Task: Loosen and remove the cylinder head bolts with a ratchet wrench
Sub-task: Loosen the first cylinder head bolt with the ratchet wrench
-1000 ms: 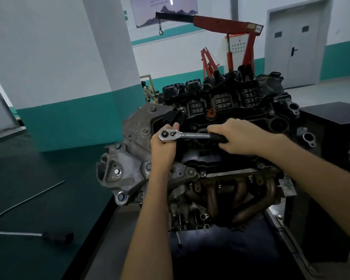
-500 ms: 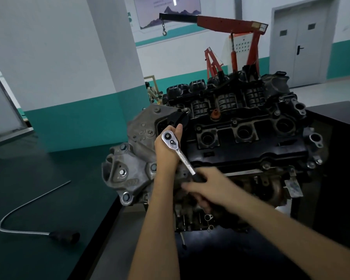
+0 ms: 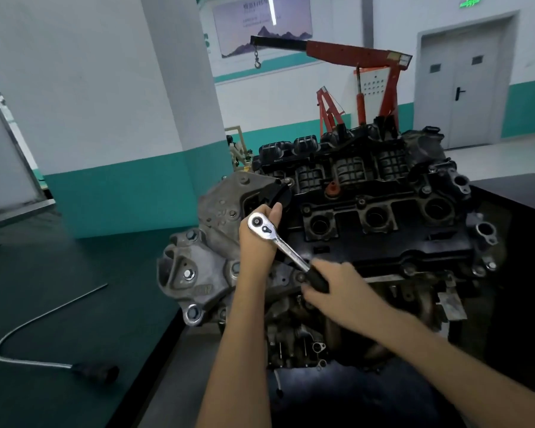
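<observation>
On the engine [image 3: 383, 242], left grip [image 3: 255, 242] round the wrench head [image 3: 258, 223], blurred right grip [image 3: 337, 288] round handle [image 3: 317, 278]; bolt hidden.

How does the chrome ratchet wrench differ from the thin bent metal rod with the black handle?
The ratchet wrench is straight and stout; the bent rod is thin and curved. The wrench is held on the engine, left hand at its head, right hand gripping its handle; the rod lies untouched. Both have black handles.

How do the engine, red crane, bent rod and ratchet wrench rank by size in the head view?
1. engine
2. red crane, though it stands far back
3. bent rod
4. ratchet wrench; these last two look close
</observation>
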`<move>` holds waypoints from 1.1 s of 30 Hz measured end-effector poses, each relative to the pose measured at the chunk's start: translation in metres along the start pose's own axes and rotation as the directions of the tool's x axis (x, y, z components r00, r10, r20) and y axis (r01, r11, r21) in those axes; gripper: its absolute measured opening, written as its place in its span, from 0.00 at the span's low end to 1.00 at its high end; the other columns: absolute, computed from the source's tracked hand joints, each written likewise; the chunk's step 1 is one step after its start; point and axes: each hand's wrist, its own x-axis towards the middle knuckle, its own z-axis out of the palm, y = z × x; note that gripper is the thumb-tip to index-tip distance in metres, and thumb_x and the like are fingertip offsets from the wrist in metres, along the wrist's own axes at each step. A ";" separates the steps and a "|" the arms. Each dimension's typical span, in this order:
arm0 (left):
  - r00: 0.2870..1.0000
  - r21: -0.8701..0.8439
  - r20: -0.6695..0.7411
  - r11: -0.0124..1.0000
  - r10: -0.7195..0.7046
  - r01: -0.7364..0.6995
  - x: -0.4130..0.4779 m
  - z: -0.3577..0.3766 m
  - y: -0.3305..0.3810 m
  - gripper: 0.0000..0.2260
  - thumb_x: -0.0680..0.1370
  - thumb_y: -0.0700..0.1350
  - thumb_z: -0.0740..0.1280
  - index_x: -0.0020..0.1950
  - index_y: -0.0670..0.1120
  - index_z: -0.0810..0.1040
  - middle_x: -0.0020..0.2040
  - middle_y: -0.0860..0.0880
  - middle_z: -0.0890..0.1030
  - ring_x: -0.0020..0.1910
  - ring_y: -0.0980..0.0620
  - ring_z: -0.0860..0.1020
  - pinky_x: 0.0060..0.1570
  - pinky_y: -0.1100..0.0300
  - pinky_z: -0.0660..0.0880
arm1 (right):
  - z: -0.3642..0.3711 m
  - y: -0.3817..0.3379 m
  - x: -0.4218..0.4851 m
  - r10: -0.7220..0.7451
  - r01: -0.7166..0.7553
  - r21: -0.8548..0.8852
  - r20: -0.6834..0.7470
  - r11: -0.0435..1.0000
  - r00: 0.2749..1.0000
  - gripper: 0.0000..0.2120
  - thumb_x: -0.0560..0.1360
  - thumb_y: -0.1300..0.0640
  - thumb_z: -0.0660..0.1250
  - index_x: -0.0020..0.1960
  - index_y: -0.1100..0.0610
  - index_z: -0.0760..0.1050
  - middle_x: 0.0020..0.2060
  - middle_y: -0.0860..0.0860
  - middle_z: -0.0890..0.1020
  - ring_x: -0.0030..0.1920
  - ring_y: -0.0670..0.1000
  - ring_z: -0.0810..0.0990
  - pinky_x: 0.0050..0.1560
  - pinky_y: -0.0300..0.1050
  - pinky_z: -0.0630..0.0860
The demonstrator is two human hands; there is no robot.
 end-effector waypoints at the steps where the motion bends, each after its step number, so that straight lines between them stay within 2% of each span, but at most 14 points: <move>1: 1.000 0.019 -0.009 1.000 0.007 -0.007 0.000 0.000 0.001 0.19 0.80 0.46 0.66 0.33 0.43 0.63 0.29 0.48 0.60 0.28 0.56 0.58 0.28 0.64 0.58 | 0.020 -0.005 -0.007 0.018 -0.015 0.086 -0.029 0.996 0.999 0.09 0.72 0.59 0.67 0.37 0.52 0.67 0.28 0.49 0.72 0.27 0.44 0.71 0.28 0.32 0.65; 4: 0.999 0.109 -0.034 0.993 0.038 -0.034 -0.001 0.000 0.001 0.18 0.79 0.47 0.66 0.34 0.42 0.65 0.30 0.45 0.64 0.29 0.56 0.60 0.29 0.65 0.60 | 0.064 -0.022 -0.017 0.102 -0.074 0.259 -0.094 0.963 0.990 0.06 0.74 0.60 0.65 0.44 0.55 0.68 0.28 0.47 0.72 0.26 0.41 0.73 0.26 0.28 0.64; 6: 0.999 0.145 -0.035 0.989 0.029 -0.023 -0.001 0.000 0.000 0.18 0.79 0.47 0.67 0.33 0.43 0.66 0.29 0.47 0.66 0.30 0.53 0.63 0.30 0.63 0.62 | 0.064 -0.022 -0.016 0.109 -0.088 0.289 -0.060 0.953 0.992 0.05 0.73 0.60 0.65 0.45 0.54 0.69 0.30 0.49 0.75 0.27 0.42 0.74 0.28 0.28 0.66; 9: 1.000 0.109 -0.016 0.994 0.013 -0.011 0.000 -0.001 -0.002 0.18 0.77 0.46 0.70 0.31 0.45 0.67 0.26 0.51 0.66 0.28 0.54 0.63 0.30 0.62 0.62 | 0.026 -0.003 -0.006 0.016 -0.022 0.098 0.057 0.995 0.998 0.05 0.72 0.59 0.67 0.43 0.55 0.70 0.33 0.52 0.76 0.32 0.48 0.72 0.33 0.38 0.67; 11: 1.000 0.113 0.004 0.994 -0.006 0.005 0.000 -0.001 -0.002 0.18 0.76 0.45 0.71 0.30 0.46 0.67 0.24 0.54 0.65 0.26 0.57 0.62 0.29 0.65 0.62 | -0.019 0.008 0.012 -0.080 0.094 -0.076 0.164 0.993 0.983 0.08 0.72 0.58 0.69 0.39 0.55 0.70 0.29 0.47 0.73 0.30 0.45 0.70 0.32 0.38 0.65; 14: 0.999 0.066 0.026 0.997 -0.035 0.033 0.000 -0.001 -0.001 0.18 0.77 0.42 0.69 0.31 0.44 0.67 0.24 0.56 0.65 0.26 0.59 0.63 0.28 0.67 0.61 | -0.082 0.006 0.053 -0.134 0.236 -0.353 0.291 0.905 0.947 0.10 0.73 0.56 0.68 0.37 0.50 0.69 0.28 0.45 0.73 0.28 0.42 0.72 0.33 0.37 0.69; 16: 0.999 0.030 0.019 0.999 -0.036 0.036 0.001 0.000 0.001 0.16 0.78 0.41 0.67 0.33 0.42 0.67 0.28 0.51 0.66 0.30 0.56 0.63 0.30 0.64 0.61 | -0.104 -0.001 0.076 -0.146 0.279 -0.434 0.314 0.856 0.938 0.10 0.73 0.56 0.68 0.36 0.49 0.69 0.29 0.46 0.75 0.30 0.45 0.76 0.35 0.43 0.73; 18: 0.999 0.028 -0.018 0.999 -0.033 0.033 0.001 0.000 0.001 0.18 0.79 0.40 0.66 0.32 0.45 0.63 0.28 0.51 0.63 0.29 0.57 0.61 0.31 0.63 0.60 | -0.103 -0.004 0.081 -0.142 0.276 -0.464 0.303 0.842 0.942 0.11 0.72 0.56 0.68 0.34 0.48 0.69 0.31 0.46 0.75 0.32 0.47 0.76 0.36 0.45 0.74; 20: 0.999 0.010 -0.033 1.000 -0.025 0.025 0.000 0.002 -0.001 0.21 0.79 0.38 0.65 0.30 0.48 0.59 0.27 0.54 0.61 0.27 0.58 0.59 0.29 0.64 0.59 | -0.085 0.003 0.064 -0.104 0.194 -0.416 0.229 0.889 0.968 0.10 0.72 0.56 0.68 0.35 0.48 0.69 0.30 0.47 0.75 0.31 0.48 0.76 0.34 0.44 0.73; 24: 0.999 0.068 -0.031 0.997 0.038 -0.036 -0.002 0.004 0.000 0.21 0.80 0.39 0.64 0.31 0.47 0.58 0.28 0.52 0.59 0.26 0.58 0.59 0.28 0.65 0.57 | -0.021 0.010 0.009 -0.020 0.023 -0.052 0.056 0.998 0.998 0.08 0.72 0.58 0.68 0.38 0.55 0.70 0.28 0.49 0.73 0.28 0.49 0.73 0.29 0.36 0.67; 27: 0.997 0.047 -0.040 0.997 0.059 -0.058 -0.004 0.004 0.001 0.21 0.80 0.39 0.64 0.32 0.47 0.58 0.30 0.45 0.60 0.31 0.53 0.59 0.32 0.57 0.58 | 0.038 -0.011 -0.015 0.070 -0.066 0.240 -0.009 0.969 0.997 0.06 0.72 0.61 0.67 0.41 0.55 0.70 0.28 0.48 0.73 0.26 0.42 0.71 0.26 0.30 0.65; 29: 0.998 0.042 -0.035 0.998 0.058 -0.056 -0.006 0.003 0.001 0.20 0.81 0.41 0.64 0.32 0.47 0.59 0.31 0.44 0.61 0.32 0.49 0.60 0.31 0.58 0.59 | 0.060 -0.023 -0.020 0.116 -0.101 0.359 -0.021 0.928 0.993 0.06 0.73 0.62 0.64 0.44 0.53 0.70 0.30 0.47 0.75 0.27 0.40 0.74 0.27 0.27 0.65; 31: 0.998 0.057 -0.042 0.998 0.038 -0.035 -0.005 0.002 0.000 0.20 0.80 0.42 0.65 0.32 0.47 0.60 0.31 0.44 0.62 0.32 0.51 0.61 0.31 0.60 0.60 | 0.057 -0.020 -0.017 0.107 -0.102 0.313 0.001 0.944 0.994 0.05 0.73 0.62 0.64 0.48 0.56 0.72 0.33 0.50 0.77 0.30 0.43 0.75 0.31 0.31 0.68; 33: 0.999 0.049 -0.046 0.999 0.022 -0.020 -0.003 0.002 -0.001 0.20 0.80 0.42 0.66 0.32 0.47 0.60 0.30 0.46 0.62 0.31 0.53 0.60 0.31 0.61 0.60 | 0.035 -0.008 -0.009 0.027 -0.033 0.153 0.042 0.988 0.999 0.05 0.72 0.62 0.65 0.47 0.58 0.72 0.35 0.54 0.77 0.35 0.52 0.76 0.36 0.39 0.69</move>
